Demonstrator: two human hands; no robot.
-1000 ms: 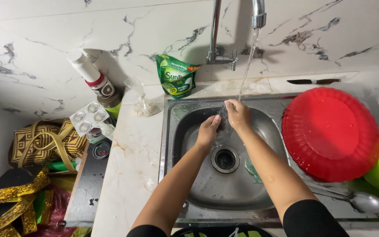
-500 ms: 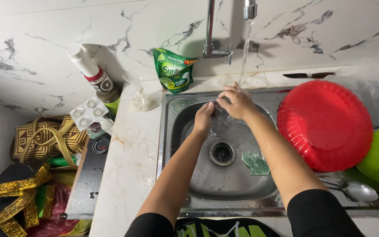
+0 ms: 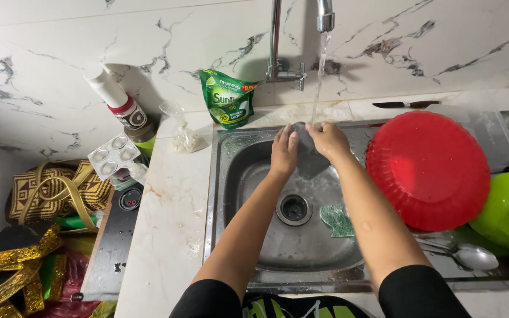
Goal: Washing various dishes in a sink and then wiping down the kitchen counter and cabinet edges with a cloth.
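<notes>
Both my hands are over the steel sink, under the water stream running from the tap. My left hand and my right hand together grip a grey metal item; its exact shape is hard to tell. The water falls onto it between my fingers. A green scrub pad lies on the sink floor beside the drain.
An upturned red bowl, a green bowl and a spoon sit at the right. On the marble counter at the left are a green soap pouch, a white-capped bottle, a blister pack and a woven bag.
My hands have lifted a little toward the back of the sink, keeping the grey item under the running water. The view has shifted slightly.
</notes>
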